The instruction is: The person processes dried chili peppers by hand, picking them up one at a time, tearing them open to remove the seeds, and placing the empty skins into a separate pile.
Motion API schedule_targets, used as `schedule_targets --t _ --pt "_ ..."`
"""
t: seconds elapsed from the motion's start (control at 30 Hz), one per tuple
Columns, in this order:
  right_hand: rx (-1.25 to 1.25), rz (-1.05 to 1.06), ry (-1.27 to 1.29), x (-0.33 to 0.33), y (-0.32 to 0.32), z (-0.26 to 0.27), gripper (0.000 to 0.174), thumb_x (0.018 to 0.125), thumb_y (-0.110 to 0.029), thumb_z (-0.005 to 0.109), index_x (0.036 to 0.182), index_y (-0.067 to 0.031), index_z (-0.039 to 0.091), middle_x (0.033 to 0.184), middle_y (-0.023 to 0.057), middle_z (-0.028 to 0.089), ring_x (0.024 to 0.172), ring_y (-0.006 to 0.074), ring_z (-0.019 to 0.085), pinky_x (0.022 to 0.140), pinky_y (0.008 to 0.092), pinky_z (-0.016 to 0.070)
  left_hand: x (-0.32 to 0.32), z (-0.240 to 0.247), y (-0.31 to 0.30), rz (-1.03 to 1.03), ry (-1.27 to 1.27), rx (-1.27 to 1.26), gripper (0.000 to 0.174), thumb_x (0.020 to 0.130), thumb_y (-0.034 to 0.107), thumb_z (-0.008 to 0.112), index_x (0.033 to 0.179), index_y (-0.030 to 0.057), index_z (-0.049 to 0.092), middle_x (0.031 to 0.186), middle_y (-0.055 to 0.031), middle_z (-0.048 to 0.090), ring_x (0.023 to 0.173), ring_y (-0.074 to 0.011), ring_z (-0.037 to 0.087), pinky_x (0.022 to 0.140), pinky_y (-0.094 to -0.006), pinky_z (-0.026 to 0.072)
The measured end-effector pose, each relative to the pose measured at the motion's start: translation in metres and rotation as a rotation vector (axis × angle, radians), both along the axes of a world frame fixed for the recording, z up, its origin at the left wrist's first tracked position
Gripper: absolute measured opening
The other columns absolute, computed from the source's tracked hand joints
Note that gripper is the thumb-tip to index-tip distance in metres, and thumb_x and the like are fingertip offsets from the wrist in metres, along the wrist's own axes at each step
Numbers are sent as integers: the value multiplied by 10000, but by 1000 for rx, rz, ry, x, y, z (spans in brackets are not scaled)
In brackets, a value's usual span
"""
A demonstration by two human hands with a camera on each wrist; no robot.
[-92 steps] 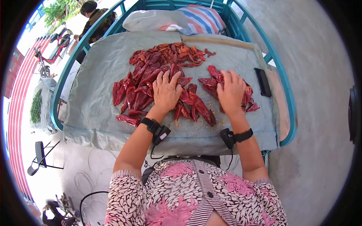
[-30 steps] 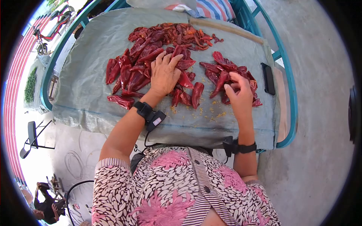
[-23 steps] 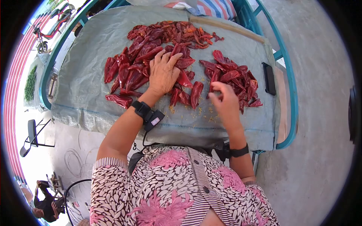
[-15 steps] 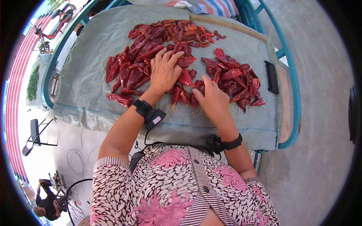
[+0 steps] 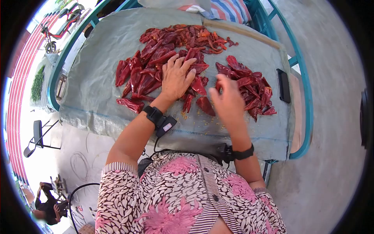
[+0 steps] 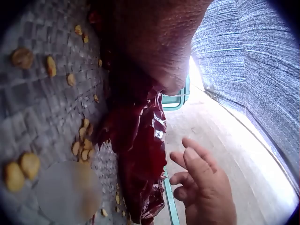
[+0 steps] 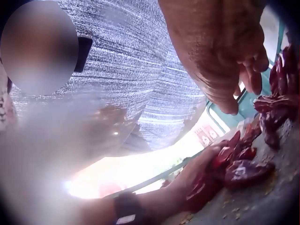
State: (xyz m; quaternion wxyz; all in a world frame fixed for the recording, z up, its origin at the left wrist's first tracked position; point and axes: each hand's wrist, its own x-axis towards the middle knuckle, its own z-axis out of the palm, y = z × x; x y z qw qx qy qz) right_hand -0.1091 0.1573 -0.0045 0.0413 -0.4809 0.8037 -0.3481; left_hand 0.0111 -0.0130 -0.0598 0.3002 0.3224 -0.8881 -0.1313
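Sheet [image 5: 99, 46]: grey-green woven plastic
Your left: large dark-red pepper heap [image 5: 137, 80]
Right: smaller dark-red pepper heap [image 5: 254, 89], black rectangular phone [image 5: 283, 85]
Far side: shrivelled orange-red peppers [image 5: 194, 36]
Near you: scattered yellow seeds [image 6: 30, 165]

Right hand [image 5: 229, 102] motion-blurred in head view, fingertips smeared; cut by the bottom edge in left wrist view, by the top edge in right wrist view. Left hand [image 5: 177, 78] hides the peppers [image 5: 145, 81] under its palm; in left wrist view it's dark, cut at top, fingers can't be made out. Seeds [image 5: 187, 116] too small to count in head view. Label [image 5: 167, 127] on the left wrist camera unreadable. Striped sack [image 5: 230, 11] and patterned shirt [image 5: 175, 216] run off the top and bottom edges. Seated person [image 5: 48, 203] at lower left small, partly blurred. Lower left of right wrist view hazed out.
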Motion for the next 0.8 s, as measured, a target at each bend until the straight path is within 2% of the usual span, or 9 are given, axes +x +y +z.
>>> schedule_targets --t 0.03,0.13,0.27,0.33,0.47,0.57,0.63,0.77,0.8 --pt "23 57 -142 7 -6 -2 507 884 -214 757 1344 -82 589 1222 170 656 1070 353 663 930 470 526 0 1 0 -4 3 4 436 1018 391 547 1421 236 602 1433 -124 582 1437 -347 401 1146 -507 313" --pt "-2 134 -141 16 -18 -16 463 887 -204 743 1317 -92 613 1155 169 682 1078 361 664 924 465 531 1 0 -1 -14 18 21 421 1024 398 543 1402 229 618 1435 -122 580 1433 -344 405 1144 -499 313" --pt "-137 66 -49 -4 -7 -13 454 871 -164 726 1313 -123 627 1101 150 704 1038 356 667 890 480 525 4 -2 -4 -40 89 72 365 1007 379 559 1314 208 657 1462 -118 552 1413 -346 420 1134 -498 326" --pt "-66 -46 -101 -18 8 9 481 866 -161 732 1330 -105 620 1132 125 702 1011 348 651 878 475 512 5 -2 -5 -51 122 78 318 976 349 596 1238 187 676 1477 -121 534 1403 -354 425 1130 -502 335" --pt "-144 -215 355 -43 21 1 488 875 -158 743 1333 -48 615 1198 118 678 1041 321 631 916 448 503 5 -2 -8 -59 233 51 232 881 244 699 1091 144 693 1492 -129 512 1401 -381 418 1145 -517 339" --pt "-249 -18 -97 -30 12 -4 484 885 -174 750 1334 -50 617 1206 140 669 1049 303 639 944 435 506 5 -1 -8 -81 272 26 199 843 175 756 1038 151 729 1504 -123 499 1426 -406 387 1190 -520 287" --pt "-211 107 -245 -14 9 5 470 910 -198 742 1339 -52 615 1211 150 655 1034 298 653 961 429 503 6 3 -6 -93 261 -9 192 852 183 757 1043 167 745 1514 -122 491 1440 -411 372 1204 -521 260" --pt "-242 127 -118 -10 -3 -3 398 935 -204 729 1297 -69 634 1144 126 680 1003 290 668 910 415 489 10 38 10 -167 180 -314 189 854 224 789 1041 242 769 1313 -33 616 1295 -314 487 1078 -476 330" --pt "-242 127 -117 -9 -3 -3 374 939 -204 725 1279 -73 643 1120 118 688 991 288 671 897 411 486 9 50 14 -235 166 -327 196 851 237 789 1045 260 775 1145 20 653 1158 -247 541 990 -444 355"
